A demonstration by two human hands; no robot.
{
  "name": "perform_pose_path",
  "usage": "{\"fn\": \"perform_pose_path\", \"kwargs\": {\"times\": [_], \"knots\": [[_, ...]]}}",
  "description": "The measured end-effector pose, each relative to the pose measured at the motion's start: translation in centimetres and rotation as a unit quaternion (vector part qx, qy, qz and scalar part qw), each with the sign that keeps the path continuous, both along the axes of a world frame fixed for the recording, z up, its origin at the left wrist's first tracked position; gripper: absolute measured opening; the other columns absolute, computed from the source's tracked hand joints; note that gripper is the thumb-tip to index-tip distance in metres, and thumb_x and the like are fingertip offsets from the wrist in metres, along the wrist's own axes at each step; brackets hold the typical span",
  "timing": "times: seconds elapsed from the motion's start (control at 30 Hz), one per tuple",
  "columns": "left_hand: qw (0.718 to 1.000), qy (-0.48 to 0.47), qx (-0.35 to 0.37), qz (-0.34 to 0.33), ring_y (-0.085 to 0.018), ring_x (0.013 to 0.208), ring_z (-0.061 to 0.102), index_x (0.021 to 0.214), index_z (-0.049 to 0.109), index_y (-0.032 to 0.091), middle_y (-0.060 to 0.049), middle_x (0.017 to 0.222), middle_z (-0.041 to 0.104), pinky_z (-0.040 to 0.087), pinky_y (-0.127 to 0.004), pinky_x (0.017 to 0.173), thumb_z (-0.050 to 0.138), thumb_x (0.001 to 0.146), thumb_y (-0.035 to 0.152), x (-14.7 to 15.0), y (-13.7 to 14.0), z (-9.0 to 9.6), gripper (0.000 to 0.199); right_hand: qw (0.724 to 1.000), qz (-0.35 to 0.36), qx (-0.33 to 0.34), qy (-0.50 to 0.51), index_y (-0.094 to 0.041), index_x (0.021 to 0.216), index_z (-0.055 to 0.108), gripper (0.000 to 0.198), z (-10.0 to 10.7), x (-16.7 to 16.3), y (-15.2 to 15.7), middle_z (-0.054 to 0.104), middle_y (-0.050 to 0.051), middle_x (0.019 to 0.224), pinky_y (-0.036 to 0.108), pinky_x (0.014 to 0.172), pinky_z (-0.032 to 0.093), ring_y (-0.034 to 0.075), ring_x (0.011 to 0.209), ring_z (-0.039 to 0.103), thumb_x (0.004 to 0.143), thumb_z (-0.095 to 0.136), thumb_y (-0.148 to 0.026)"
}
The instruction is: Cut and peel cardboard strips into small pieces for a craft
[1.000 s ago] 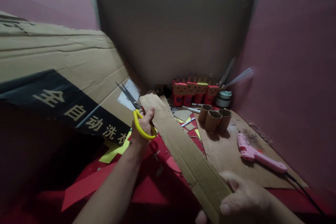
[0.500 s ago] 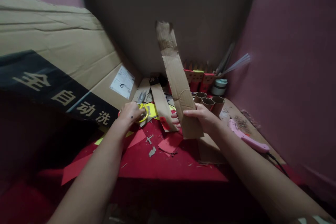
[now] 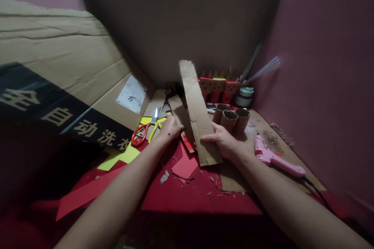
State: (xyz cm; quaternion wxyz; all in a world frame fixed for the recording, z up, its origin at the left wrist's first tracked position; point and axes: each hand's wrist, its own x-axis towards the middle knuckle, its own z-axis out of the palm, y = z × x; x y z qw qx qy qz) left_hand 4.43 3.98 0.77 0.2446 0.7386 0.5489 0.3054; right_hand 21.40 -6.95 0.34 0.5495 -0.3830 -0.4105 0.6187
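My right hand (image 3: 226, 141) is closed around the lower part of a long brown cardboard strip (image 3: 195, 99), thumb in front, and holds it upright with a tilt to the left. Just left of it, my left hand (image 3: 170, 127) has its fingers closed at the edge of a second cardboard strip (image 3: 177, 109), which has a red patch near its lower end. The fingertips are partly hidden. Scissors (image 3: 154, 118) with one red and one yellow handle lie beside my left hand, blades pointing away.
Three cardboard tubes (image 3: 230, 118) stand right of the strips. A pink glue gun (image 3: 277, 159) with a cord lies on cardboard at the right. Red-and-brown paper figures and a light blue container (image 3: 244, 96) stand behind. Red paper (image 3: 87, 194) and scraps litter the red cloth; a large carton (image 3: 96, 81) leans left.
My left hand has left the scissors and moved right to the second cardboard strip. The strip in my right hand now reaches less high. The view has shifted slightly.
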Motion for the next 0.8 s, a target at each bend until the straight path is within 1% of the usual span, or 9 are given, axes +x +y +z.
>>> {"fn": "perform_pose_path", "kwargs": {"times": [0.1,0.2,0.3,0.47,0.53,0.6,0.67,0.73,0.8], "knots": [[0.996,-0.092,-0.012,0.010,-0.020,0.056,0.063,0.075,0.063,0.015,-0.001,0.056,0.063,0.046,-0.026,0.051,0.067,0.054,0.017,-1.2,-0.5,0.9,0.021,0.999,-0.026,0.020,-0.021,-0.019,0.108,0.059,0.055,0.2,0.1,-0.2,0.071,0.003,0.092,0.036,0.074,0.055,0.022,0.080,0.067,0.056,0.072,-0.008],[0.981,-0.185,0.001,0.051,-0.015,0.045,0.056,0.077,0.062,0.015,0.003,0.049,0.057,0.042,-0.024,0.044,0.063,0.055,0.018,-3.7,-1.4,2.5,0.022,0.998,-0.028,0.038,-0.041,-0.020,0.113,0.058,0.054,0.9,-0.4,-0.6,0.070,0.003,0.100,0.036,0.080,0.052,0.022,0.087,0.067,0.061,0.071,-0.011],[0.959,-0.266,0.038,0.093,-0.014,0.046,0.054,0.080,0.061,0.015,0.003,0.051,0.056,0.043,-0.024,0.045,0.062,0.056,0.021,-5.9,-1.7,3.6,0.025,0.992,-0.034,0.062,-0.108,-0.018,0.113,0.059,0.052,1.6,-1.4,0.5,0.069,0.005,0.102,0.037,0.081,0.051,0.023,0.090,0.066,0.062,0.067,-0.009],[0.910,-0.354,0.159,0.148,-0.010,0.055,0.053,0.093,0.057,0.015,0.003,0.065,0.055,0.045,-0.023,0.054,0.060,0.066,0.024,-7.1,-0.7,3.7,0.028,0.977,-0.044,0.118,-0.170,-0.017,0.120,0.056,0.056,1.9,-3.8,5.5,0.067,0.008,0.108,0.040,0.086,0.050,0.024,0.096,0.063,0.065,0.066,-0.011],[0.894,-0.371,0.204,0.146,-0.009,0.058,0.052,0.098,0.055,0.016,0.004,0.068,0.052,0.044,-0.022,0.056,0.060,0.071,0.024,-6.9,-0.5,3.5,0.029,0.950,-0.136,0.103,-0.261,-0.015,0.123,0.054,0.058,2.0,-4.5,6.7,0.064,0.012,0.112,0.043,0.092,0.047,0.026,0.104,0.059,0.066,0.069,-0.014],[0.878,-0.391,0.248,0.121,-0.009,0.060,0.051,0.100,0.055,0.016,0.004,0.070,0.050,0.044,-0.021,0.059,0.061,0.073,0.023,-6.3,-0.6,3.2,0.028,0.940,-0.174,0.102,-0.274,-0.013,0.123,0.054,0.050,2.2,-5.0,6.4,0.057,0.015,0.122,0.044,0.098,0.042,0.026,0.113,0.054,0.074,0.064,-0.017],[0.865,-0.408,0.279,0.086,-0.009,0.063,0.052,0.100,0.055,0.016,0.004,0.072,0.050,0.044,-0.022,0.061,0.063,0.074,0.021,-5.4,-1.1,3.0,0.027,0.963,-0.114,0.090,-0.226,-0.013,0.113,0.059,0.035,2.4,-5.1,4.9,0.062,0.014,0.111,0.041,0.084,0.052,0.023,0.096,0.062,0.084,0.057,-0.034],[0.865,-0.410,0.283,0.063,-0.010,0.065,0.053,0.100,0.054,0.017,0.003,0.073,0.050,0.045,-0.022,0.063,0.065,0.075,0.021,-4.3,-1.8,2.9,0.028,0.990,0.071,0.040,-0.116,-0.013,0.101,0.061,0.038,2.5,-5.1,2.8,0.067,0.012,0.089,0.038,0.066,0.056,0.021,0.073,0.066,0.084,0.055,-0.047],[0.871,-0.412,0.265,0.050,-0.010,0.067,0.054,0.101,0.053,0.018,0.003,0.073,0.051,0.046,-0.021,0.065,0.066,0.076,0.023,-3.2,-2.6,2.9,0.029,0.986,0.161,0.003,-0.046,-0.014,0.095,0.060,0.030,2.6,-5.1,1.0,0.069,0.008,0.079,0.032,0.060,0.057,0.019,0.065,0.067,0.075,0.069,-0.034]]}}
